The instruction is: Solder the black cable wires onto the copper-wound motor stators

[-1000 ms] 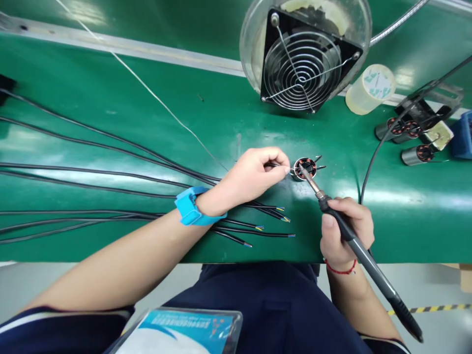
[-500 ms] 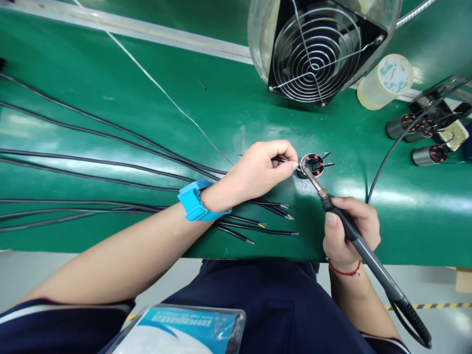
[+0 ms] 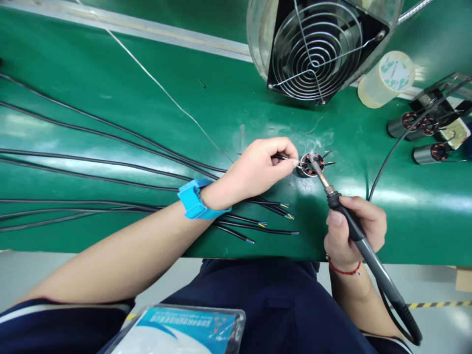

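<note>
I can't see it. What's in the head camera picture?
A right hand touches a soldering iron to a small motor on a green table, raising smoke, while the left hand pinches a wire beside it. Black cables lie left.

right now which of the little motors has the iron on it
The lone motor by the left hand: the iron tip rests on it and smoke rises. The other three lie untouched at the far right.
</note>
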`<state>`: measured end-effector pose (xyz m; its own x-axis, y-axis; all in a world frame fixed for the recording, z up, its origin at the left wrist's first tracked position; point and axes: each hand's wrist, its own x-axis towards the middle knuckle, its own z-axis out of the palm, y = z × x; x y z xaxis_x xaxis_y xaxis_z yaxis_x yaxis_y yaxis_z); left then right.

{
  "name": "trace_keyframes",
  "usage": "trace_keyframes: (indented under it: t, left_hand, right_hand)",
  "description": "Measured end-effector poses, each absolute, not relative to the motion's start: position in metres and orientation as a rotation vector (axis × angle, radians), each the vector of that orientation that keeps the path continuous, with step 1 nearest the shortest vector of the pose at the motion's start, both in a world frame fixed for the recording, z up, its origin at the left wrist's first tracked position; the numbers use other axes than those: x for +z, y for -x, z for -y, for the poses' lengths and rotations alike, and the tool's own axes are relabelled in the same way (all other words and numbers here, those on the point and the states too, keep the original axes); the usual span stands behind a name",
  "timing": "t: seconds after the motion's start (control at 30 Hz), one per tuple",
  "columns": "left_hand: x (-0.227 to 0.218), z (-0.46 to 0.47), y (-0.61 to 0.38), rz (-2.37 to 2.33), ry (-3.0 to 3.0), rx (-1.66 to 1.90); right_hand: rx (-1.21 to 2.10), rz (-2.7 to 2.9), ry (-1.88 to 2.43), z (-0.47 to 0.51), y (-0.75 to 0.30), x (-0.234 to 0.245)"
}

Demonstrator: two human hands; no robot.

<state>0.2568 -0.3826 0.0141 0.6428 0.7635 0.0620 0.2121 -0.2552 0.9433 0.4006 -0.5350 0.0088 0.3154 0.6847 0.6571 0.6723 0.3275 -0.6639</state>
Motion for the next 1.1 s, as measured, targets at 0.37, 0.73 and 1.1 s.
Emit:
trace_keyframes:
  t: [0.37, 0.73, 1.1]
  left_hand:
    - [0.016, 0.382, -0.258, -0.785, -1.779, 0.627]
    - [0.017, 0.38, -0.259, -0.805, -1.763, 0.593]
    - [0.023, 0.38, -0.26, -0.797, -1.677, 0.565]
  right_hand:
    - [0.009, 1.403, 1.404, 0.534, -0.402, 0.007]
    - [0.295, 1.597, 1.652, 0.494, -0.41, 0.044]
    - [-0.008, 1.636, 1.746, 0.471, -0.397, 0.008]
